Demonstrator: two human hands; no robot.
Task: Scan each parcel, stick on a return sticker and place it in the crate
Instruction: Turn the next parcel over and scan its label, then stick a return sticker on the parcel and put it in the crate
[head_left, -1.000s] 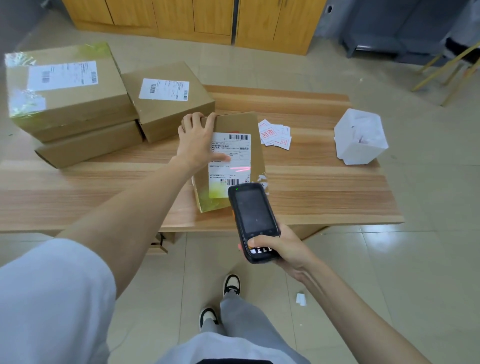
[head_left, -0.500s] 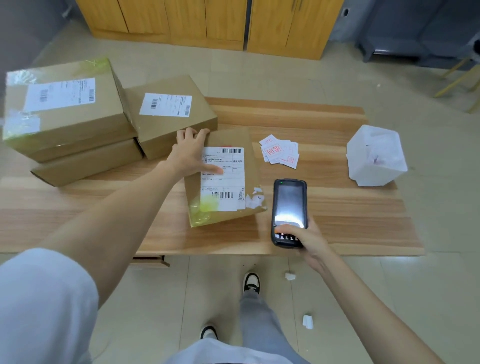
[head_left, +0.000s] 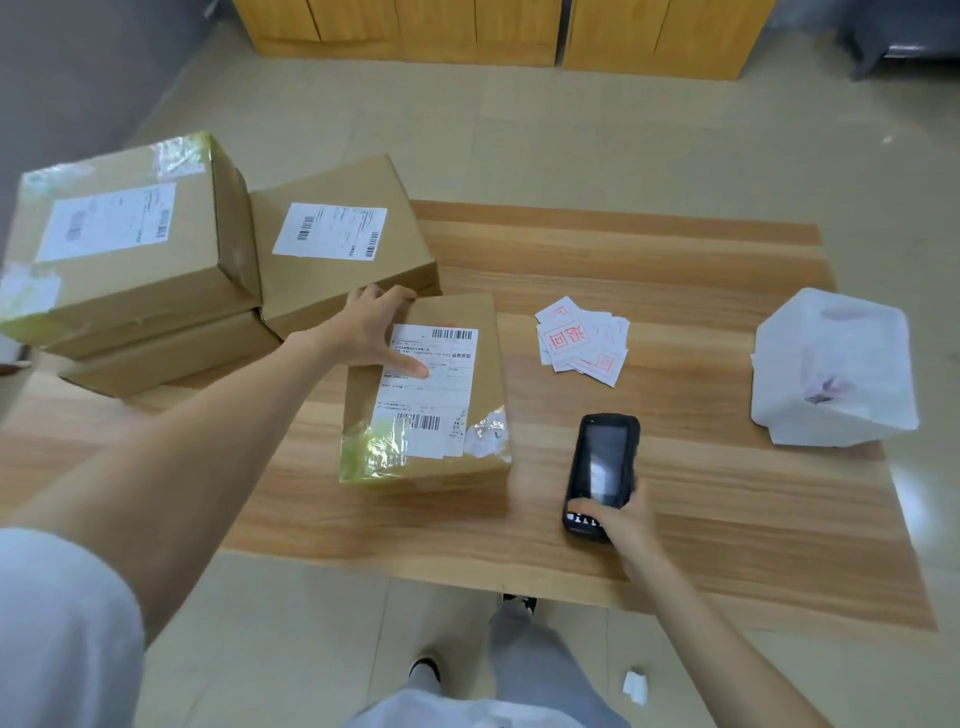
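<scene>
Parcel (head_left: 431, 395) — flat on table (head_left: 675, 493), pinned by spread left hand (head_left: 371, 332). Scanner (head_left: 602, 473) gripped in right hand (head_left: 621, 525) (screen up). Return stickers (head_left: 582, 340) nearby — one is best peeled singly, pressed clear of barcodes.

Wooden table (head_left: 649, 525) — bears cardboard parcels (head_left: 332, 249); loose return stickers (head_left: 584, 340); a white bag (head_left: 831, 369).

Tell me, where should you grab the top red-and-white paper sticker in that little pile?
Probably the loose corner of the top red-and-white paper sticker, pinched from above. The pile lies flat on the wooden table, fanned out, so its edges stick out. The right hand would first need to put down the black handheld scanner.
</scene>
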